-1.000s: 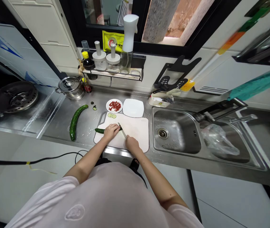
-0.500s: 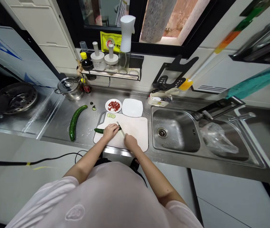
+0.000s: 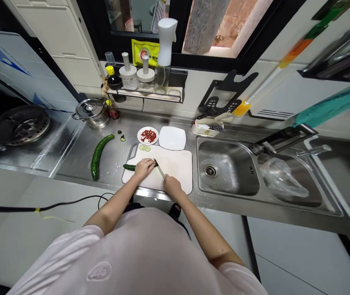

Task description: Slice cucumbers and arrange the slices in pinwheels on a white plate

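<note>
My left hand (image 3: 144, 168) is closed over a green cucumber (image 3: 128, 167) lying across the white cutting board (image 3: 175, 170). Its left end sticks out past my fingers, and a short bit shows on the right. In my right hand (image 3: 172, 186) is the handle of a knife (image 3: 160, 171), whose blade slants up and left to the cucumber's right end. Whether the edge is in the flesh is too small to tell. Several pale cucumber slices (image 3: 144, 148) overlap at the board's upper left. A second, whole cucumber (image 3: 98, 157) rests on the steel counter to the left.
Behind the board stand a white plate of chopped red pieces (image 3: 148, 135) and a square white plate (image 3: 172, 138). Cucumber scraps (image 3: 122, 138) lie near a lidded pot (image 3: 92, 114). On the right is a steel sink (image 3: 228, 172); a wok (image 3: 18, 125) sits far left.
The knife and my right hand have shifted slightly right and down, with the blade tip now at the cucumber's right end. My left hand keeps its hold.
</note>
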### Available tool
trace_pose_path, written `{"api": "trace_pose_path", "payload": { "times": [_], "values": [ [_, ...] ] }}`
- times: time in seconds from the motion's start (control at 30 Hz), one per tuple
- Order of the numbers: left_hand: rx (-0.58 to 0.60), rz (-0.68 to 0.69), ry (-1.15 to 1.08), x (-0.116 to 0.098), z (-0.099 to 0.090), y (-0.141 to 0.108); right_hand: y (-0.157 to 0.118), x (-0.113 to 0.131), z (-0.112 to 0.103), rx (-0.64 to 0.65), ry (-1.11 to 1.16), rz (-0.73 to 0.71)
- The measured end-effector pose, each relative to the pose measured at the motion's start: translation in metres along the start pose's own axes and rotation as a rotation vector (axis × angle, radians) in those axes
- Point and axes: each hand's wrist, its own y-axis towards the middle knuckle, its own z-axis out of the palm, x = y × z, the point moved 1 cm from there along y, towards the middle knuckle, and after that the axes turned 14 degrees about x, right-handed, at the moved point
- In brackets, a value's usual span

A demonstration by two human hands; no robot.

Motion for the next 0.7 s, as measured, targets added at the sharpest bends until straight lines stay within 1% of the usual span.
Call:
{"api": "trace_pose_path", "payload": {
  "times": [0.17, 0.33, 0.57, 0.7],
  "values": [
    [0.024, -0.043, -0.017, -0.005, -0.003, 0.002, -0.011, -0.008, 0.007, 0.008, 0.005, 0.009],
    [0.028, -0.115, -0.04, -0.009, -0.007, 0.003, -0.02, -0.016, 0.006, 0.012, -0.007, 0.005],
    [0.028, -0.135, -0.068, -0.007, -0.007, 0.001, -0.028, -0.029, 0.0, -0.081, -0.059, 0.061],
    [0.009, -0.141, -0.084, -0.006, -0.007, 0.0, -0.029, -0.03, -0.003, -0.089, -0.094, 0.099]
  ]
}}
